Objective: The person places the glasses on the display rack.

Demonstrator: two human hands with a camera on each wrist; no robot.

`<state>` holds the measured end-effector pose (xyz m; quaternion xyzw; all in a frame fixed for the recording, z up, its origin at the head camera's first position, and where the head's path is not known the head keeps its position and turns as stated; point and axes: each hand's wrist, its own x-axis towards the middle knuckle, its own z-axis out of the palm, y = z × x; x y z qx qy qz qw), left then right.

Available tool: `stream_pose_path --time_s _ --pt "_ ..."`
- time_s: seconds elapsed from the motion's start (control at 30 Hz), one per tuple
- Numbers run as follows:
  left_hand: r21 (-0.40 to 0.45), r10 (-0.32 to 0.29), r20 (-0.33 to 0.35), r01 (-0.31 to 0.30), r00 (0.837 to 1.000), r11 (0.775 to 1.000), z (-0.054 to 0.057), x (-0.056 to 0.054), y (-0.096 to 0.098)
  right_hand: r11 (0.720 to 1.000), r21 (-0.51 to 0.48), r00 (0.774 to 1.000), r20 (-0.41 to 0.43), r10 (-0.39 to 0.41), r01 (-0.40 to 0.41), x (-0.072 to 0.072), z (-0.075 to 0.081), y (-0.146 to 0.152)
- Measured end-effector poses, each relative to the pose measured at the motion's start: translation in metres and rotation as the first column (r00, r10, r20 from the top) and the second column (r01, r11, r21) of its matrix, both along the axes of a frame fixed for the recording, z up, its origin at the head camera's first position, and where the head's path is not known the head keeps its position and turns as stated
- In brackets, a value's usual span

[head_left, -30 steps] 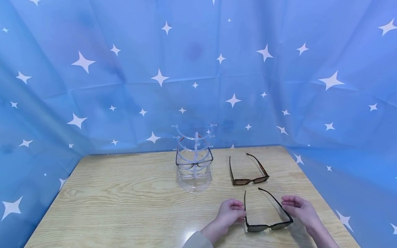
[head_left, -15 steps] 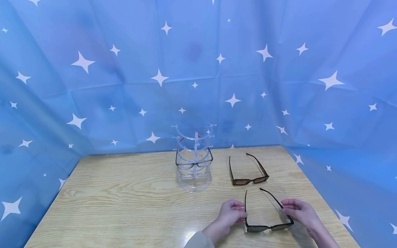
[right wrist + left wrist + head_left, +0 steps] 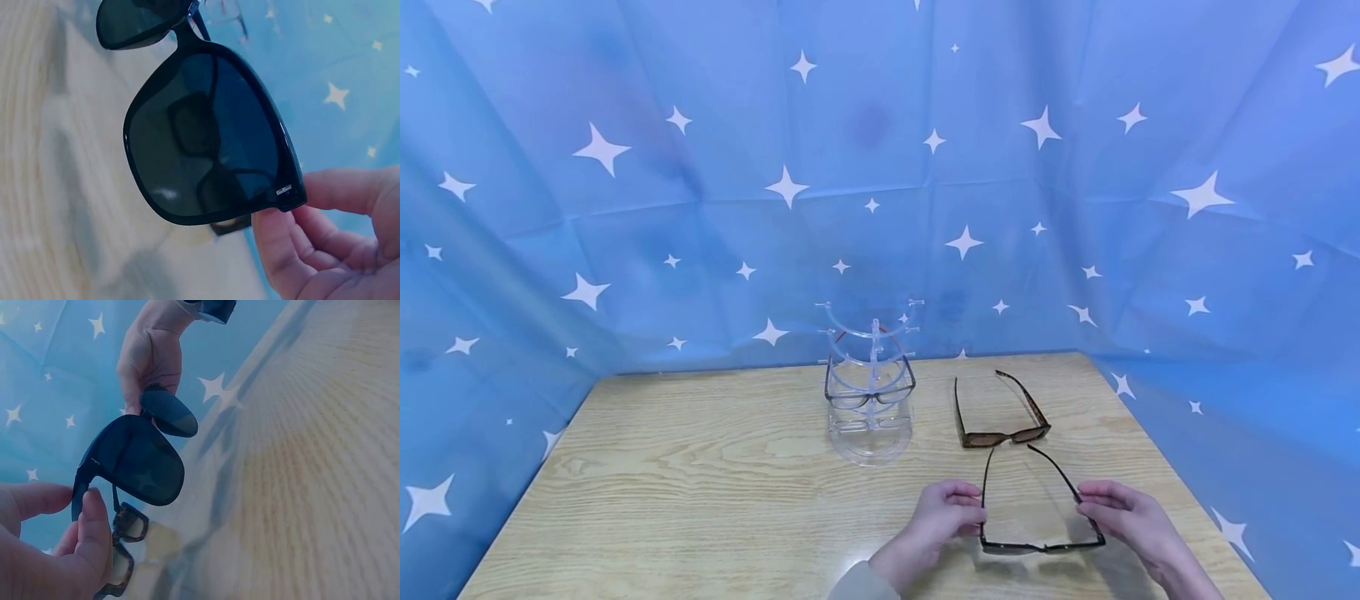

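Black sunglasses (image 3: 1072, 547) with dark lenses are held between my two hands at the front right of the table, temples unfolded and pointing away from me. My left hand (image 3: 934, 522) pinches the left temple near its hinge, which the left wrist view shows between thumb and fingers. On the other side, my right hand (image 3: 1131, 518) pinches the right temple close to the front frame. In the right wrist view a dark lens (image 3: 206, 137) fills the middle. Shadows under the frame show it off the tabletop. Just behind lie brown tortoiseshell sunglasses (image 3: 988, 439), temples unfolded.
A clear eyeglass display stand (image 3: 875, 358) with curved tiers rises at the back centre. Dark-framed eyeglasses (image 3: 848, 402) sit on it, and a red-templed pair shows partly. The wooden table (image 3: 700, 483) meets a blue star-patterned cloth (image 3: 865, 125) behind and at the sides.
The black sunglasses have risen from the table and shifted slightly left, their front tilting up. My left hand has moved a little left; my right hand has come in onto the right temple.
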<state>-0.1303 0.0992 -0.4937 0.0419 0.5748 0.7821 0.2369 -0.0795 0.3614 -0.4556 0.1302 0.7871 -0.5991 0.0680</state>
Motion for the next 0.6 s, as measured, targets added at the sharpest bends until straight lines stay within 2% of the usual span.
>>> stream_pose_path --time_s 0.1,0.33,0.6 --pt "0.009 -0.009 0.007 0.009 1.000 1.000 0.003 -0.001 -0.007 0.999 -0.051 1.000 -0.015 -0.001 0.000 -0.001 0.004 -0.005" --pt "0.020 0.013 -0.002 -0.013 1.000 1.000 0.014 -0.004 -0.024 0.991 -0.131 0.999 -0.039 0.023 -0.028 -0.005 0.010 -0.021" --pt "-0.003 0.035 -0.013 -0.035 0.999 0.999 0.028 -0.008 -0.042 0.992 -0.124 0.999 -0.038 0.014 -0.019 -0.014 0.018 -0.039"
